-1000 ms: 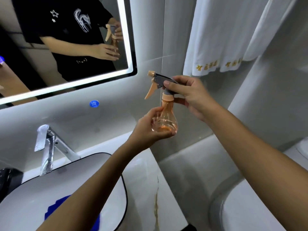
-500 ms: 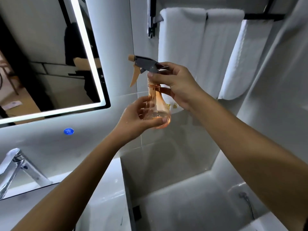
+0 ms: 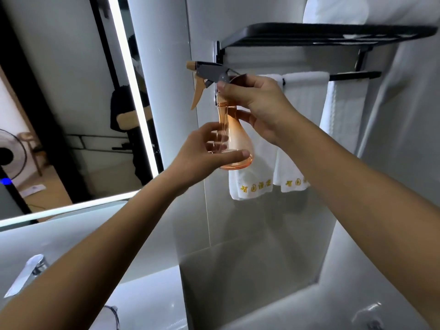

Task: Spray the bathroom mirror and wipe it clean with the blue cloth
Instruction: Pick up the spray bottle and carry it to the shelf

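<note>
An orange see-through spray bottle (image 3: pixel 234 141) with a grey head and orange trigger is held upright in front of me, its nozzle pointing left. My left hand (image 3: pixel 202 154) grips its round base, thumb across the front. My right hand (image 3: pixel 257 103) grips the neck just under the grey spray head. The lit-edged bathroom mirror (image 3: pixel 59 110) fills the upper left, to the left of the bottle. The blue cloth is out of view.
A black towel rack (image 3: pixel 321 36) with white towels (image 3: pixel 297 139) hangs on the wall behind the bottle. A chrome tap (image 3: pixel 26 275) and the sink counter (image 3: pixel 142 303) lie at lower left. A white bathtub ledge (image 3: pixel 309 308) runs along the lower right.
The view has tilted up and to the right: the basin and blue cloth dropped out of sight and the towel rack came in. Both hands kept their hold on the bottle.
</note>
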A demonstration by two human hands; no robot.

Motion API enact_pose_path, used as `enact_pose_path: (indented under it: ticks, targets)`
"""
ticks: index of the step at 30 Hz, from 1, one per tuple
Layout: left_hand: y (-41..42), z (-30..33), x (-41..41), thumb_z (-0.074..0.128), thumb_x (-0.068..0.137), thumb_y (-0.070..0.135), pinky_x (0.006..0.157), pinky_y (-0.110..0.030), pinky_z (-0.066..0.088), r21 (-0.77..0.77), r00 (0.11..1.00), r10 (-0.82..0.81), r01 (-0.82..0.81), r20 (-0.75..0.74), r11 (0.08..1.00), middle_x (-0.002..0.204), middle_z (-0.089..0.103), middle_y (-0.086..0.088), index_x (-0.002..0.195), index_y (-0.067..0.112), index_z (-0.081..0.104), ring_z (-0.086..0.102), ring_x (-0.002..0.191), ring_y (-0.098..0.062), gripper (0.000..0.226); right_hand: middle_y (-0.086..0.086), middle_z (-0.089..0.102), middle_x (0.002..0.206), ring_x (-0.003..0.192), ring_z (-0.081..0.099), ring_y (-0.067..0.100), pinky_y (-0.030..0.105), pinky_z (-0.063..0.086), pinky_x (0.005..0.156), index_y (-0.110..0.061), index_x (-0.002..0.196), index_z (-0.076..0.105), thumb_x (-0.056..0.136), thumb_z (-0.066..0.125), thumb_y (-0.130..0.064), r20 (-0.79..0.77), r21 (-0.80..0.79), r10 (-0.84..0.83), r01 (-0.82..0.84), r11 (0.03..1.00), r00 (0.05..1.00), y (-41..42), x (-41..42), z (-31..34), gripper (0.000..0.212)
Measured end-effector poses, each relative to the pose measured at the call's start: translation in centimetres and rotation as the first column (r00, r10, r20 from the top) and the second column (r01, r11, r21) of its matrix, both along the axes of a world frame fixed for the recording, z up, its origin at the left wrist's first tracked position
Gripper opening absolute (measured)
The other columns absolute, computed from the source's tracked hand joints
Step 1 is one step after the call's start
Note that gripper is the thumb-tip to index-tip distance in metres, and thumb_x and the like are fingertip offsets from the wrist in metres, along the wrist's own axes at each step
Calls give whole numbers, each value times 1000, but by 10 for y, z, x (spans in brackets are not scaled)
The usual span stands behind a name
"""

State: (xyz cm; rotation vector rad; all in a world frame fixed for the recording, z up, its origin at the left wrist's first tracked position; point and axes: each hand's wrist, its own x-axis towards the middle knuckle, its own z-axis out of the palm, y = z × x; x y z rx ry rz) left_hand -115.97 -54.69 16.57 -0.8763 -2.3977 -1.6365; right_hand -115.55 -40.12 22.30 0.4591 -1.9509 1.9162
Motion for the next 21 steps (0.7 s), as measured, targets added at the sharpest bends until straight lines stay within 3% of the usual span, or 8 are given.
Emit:
enact_pose_path:
  ticks: [5, 10, 13, 21]
  targets:
    - [2, 37, -6, 81, 72, 36, 85, -28, 55, -11, 999, -17, 16, -43, 1000, 115, 62, 5, 129, 24, 50, 64, 102, -15, 66, 5, 66, 84, 73, 65, 14, 22, 55, 62, -4, 104, 67, 88, 68, -16, -37, -27, -31, 30, 999, 999, 3, -2, 37, 20]
    - [9, 76, -15, 80, 73, 37, 72, -16, 52, -21, 993, -36, 34, -111, 999, 103, 66, 9, 109, 33, 57, 66, 93, -9, 43, 8, 68, 93, 84, 68, 21, 29, 57, 68, -3, 109, 67, 86, 71, -19, -66, -30, -56, 54, 998, 996, 13, -11, 77, 28]
    - [16, 99, -20, 79, 74, 40, 70, -15, 50, -18, 988, -11, 9, -157, 1000, 101, 65, 12, 110, 32, 58, 64, 92, -6, 42, 8, 68, 95, 94, 69, 26, 35, 58, 80, -4, 109, 67, 87, 72, -21, -102, 0, -55, 56, 998, 993, 18, -17, 102, 29]
    - [27, 153, -39, 77, 74, 40, 90, -32, 54, -19, 977, 18, -22, -212, 1000, 108, 68, -1, 117, 21, 56, 67, 99, -16, 51, 4, 69, 90, 87, 70, 20, 33, 60, 78, -5, 111, 65, 86, 72, -23, -161, 58, -37, 47, 997, 986, 29, -41, 159, 31]
